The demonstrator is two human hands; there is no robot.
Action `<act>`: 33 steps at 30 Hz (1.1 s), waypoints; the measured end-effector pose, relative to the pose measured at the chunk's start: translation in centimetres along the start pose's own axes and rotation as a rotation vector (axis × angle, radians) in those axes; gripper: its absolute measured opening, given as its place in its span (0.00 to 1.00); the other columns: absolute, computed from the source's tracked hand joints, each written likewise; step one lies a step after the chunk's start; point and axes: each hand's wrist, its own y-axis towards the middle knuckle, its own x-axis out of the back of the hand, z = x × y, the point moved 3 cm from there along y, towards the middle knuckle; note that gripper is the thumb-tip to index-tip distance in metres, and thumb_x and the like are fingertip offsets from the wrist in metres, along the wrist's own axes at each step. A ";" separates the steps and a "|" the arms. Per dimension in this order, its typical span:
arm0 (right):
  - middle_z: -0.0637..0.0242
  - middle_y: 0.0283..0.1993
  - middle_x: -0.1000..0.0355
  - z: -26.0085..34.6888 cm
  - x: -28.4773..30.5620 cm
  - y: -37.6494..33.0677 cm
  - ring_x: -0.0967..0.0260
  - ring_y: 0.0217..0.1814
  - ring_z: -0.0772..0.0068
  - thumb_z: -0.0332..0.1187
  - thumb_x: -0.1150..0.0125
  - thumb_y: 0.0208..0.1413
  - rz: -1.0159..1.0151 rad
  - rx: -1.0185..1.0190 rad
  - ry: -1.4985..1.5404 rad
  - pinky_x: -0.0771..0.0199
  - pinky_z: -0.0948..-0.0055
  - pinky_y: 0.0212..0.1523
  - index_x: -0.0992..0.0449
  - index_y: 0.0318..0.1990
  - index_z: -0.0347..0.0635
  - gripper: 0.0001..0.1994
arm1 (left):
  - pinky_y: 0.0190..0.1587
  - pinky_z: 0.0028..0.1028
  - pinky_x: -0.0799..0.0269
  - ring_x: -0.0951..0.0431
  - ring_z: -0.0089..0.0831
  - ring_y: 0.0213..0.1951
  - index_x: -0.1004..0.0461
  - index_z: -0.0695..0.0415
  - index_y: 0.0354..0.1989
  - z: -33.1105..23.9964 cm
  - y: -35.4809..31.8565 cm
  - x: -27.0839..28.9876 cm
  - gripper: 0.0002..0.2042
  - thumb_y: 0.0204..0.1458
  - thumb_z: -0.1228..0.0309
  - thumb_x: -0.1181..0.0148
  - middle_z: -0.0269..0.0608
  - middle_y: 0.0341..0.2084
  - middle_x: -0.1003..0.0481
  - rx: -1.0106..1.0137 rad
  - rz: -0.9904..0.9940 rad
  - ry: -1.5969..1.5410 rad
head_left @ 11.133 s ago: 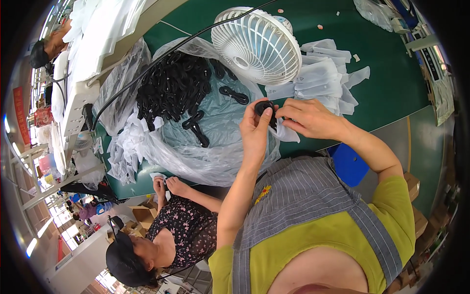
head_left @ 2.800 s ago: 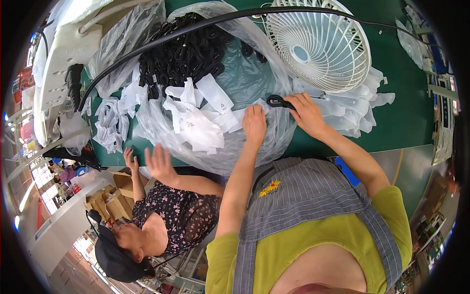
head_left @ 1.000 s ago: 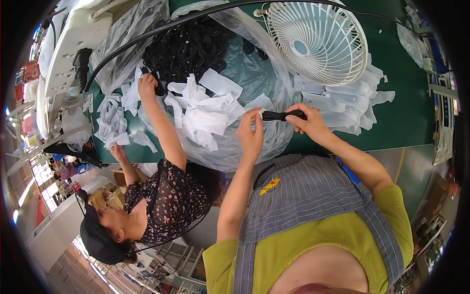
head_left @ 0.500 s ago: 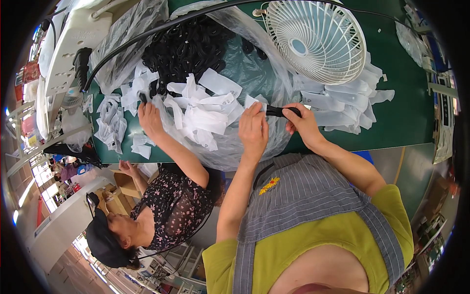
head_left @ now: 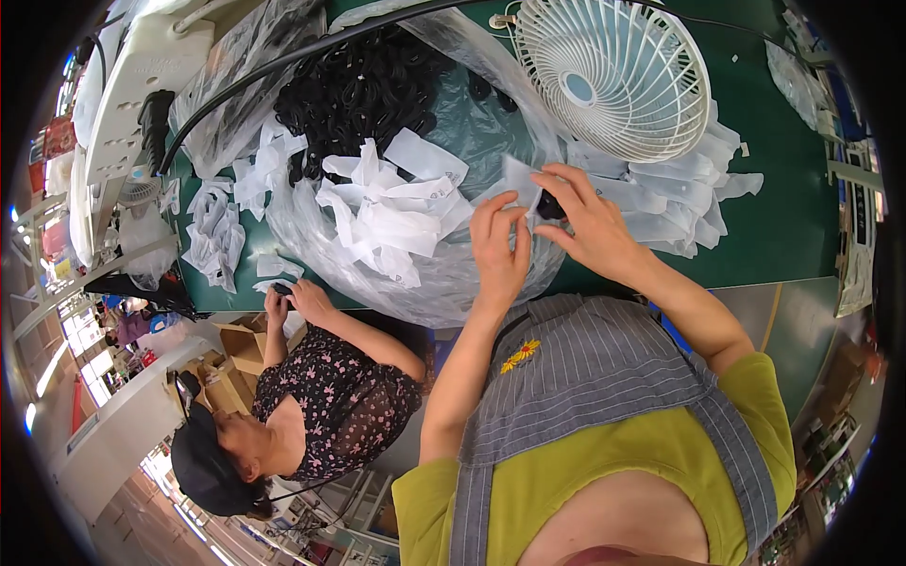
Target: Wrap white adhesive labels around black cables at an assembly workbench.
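A small translucent white bag (head_left: 517, 175) stands up between my hands over the near edge of the table. My left hand (head_left: 500, 247) pinches the lower left side of this bag. My right hand (head_left: 596, 226) curls its fingers and thumb around a folded black cord bundle (head_left: 549, 205) at the bag's right side. How far the bundle lies inside the bag is hidden by my fingers. Just left of my hands, a heap of white bags (head_left: 392, 212) rests on a big clear plastic sheet (head_left: 415, 292). Behind it is a pile of black cord bundles (head_left: 354, 99).
A white fan (head_left: 613, 80) stands at the back right, above a stack of filled white bags (head_left: 661, 198). A black cable (head_left: 311, 57) arches across the back. At the left, a co-worker (head_left: 330, 377) holds a small dark item in both hands over the green table (head_left: 774, 217).
My right hand has shifted with the cord bundle up against the white bag, its fingers now over the bag. The co-worker has drawn a dark item back from the pile and brought both hands together.
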 end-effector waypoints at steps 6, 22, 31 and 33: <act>0.60 0.62 0.41 -0.4 1.2 -0.2 0.26 0.43 0.57 0.31 0.32 0.48 0.048 0.019 0.250 0.23 0.62 0.39 0.36 0.59 0.46 0.29 | 0.51 0.39 0.35 0.28 0.46 0.47 0.26 0.60 0.38 -3.1 2.0 0.6 0.09 0.47 0.82 0.41 0.47 0.45 0.28 -0.021 -0.065 -0.068; 0.57 0.47 0.29 -7.3 0.5 -3.6 0.30 0.50 0.51 0.20 0.44 0.51 -0.150 0.170 -0.105 0.28 0.59 0.48 0.24 0.48 0.42 0.16 | 0.41 0.39 0.32 0.28 0.43 0.40 0.27 0.56 0.40 9.1 -2.4 -4.7 0.11 0.47 0.75 0.38 0.42 0.38 0.28 0.092 0.112 0.381; 0.46 0.50 0.38 -10.6 -10.8 16.2 0.28 0.44 0.41 0.21 0.48 0.51 -0.159 -0.135 -0.400 0.23 0.50 0.40 0.35 0.50 0.38 0.17 | 0.39 0.40 0.33 0.29 0.44 0.37 0.28 0.56 0.36 11.6 -3.2 -5.3 0.07 0.48 0.75 0.39 0.42 0.33 0.30 0.079 0.132 0.368; 0.45 0.50 0.38 -10.6 -10.8 15.6 0.28 0.43 0.41 0.22 0.47 0.51 -0.110 -0.171 -0.403 0.23 0.51 0.39 0.35 0.48 0.38 0.15 | 0.38 0.40 0.33 0.29 0.44 0.37 0.28 0.56 0.35 10.6 -3.3 -5.0 0.06 0.49 0.74 0.39 0.42 0.32 0.30 0.084 0.085 0.331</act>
